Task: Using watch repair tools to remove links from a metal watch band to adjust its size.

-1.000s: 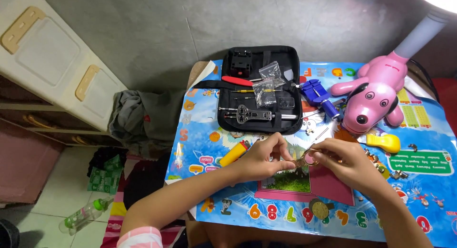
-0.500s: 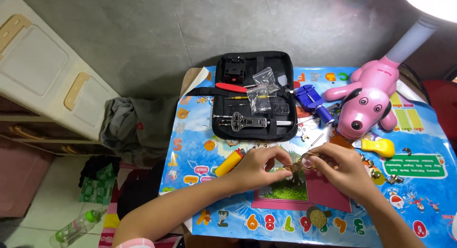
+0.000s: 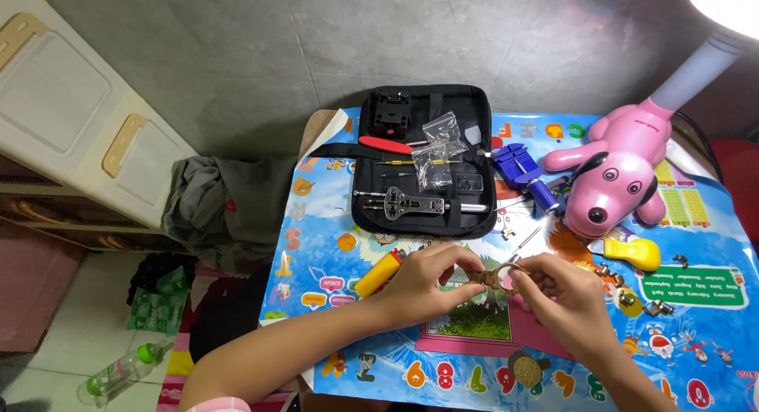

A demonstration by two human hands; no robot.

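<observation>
A colourful picture mat (image 3: 332,246) is spread over the table, with an open black tool case (image 3: 427,163) lying on it. Below the case, a small gold watch (image 3: 492,278) is pinched between the left hand (image 3: 431,285) and right hand (image 3: 565,301).

The surface (image 3: 332,246) wears a bright cartoon-printed cover. On it lie an open black tool case (image 3: 423,163), a pink dog-shaped lamp (image 3: 621,171), a blue tool (image 3: 522,171) between them, a yellow lighter (image 3: 378,274), a yellow-handled tool (image 3: 632,252) and small metal parts (image 3: 644,301).
</observation>
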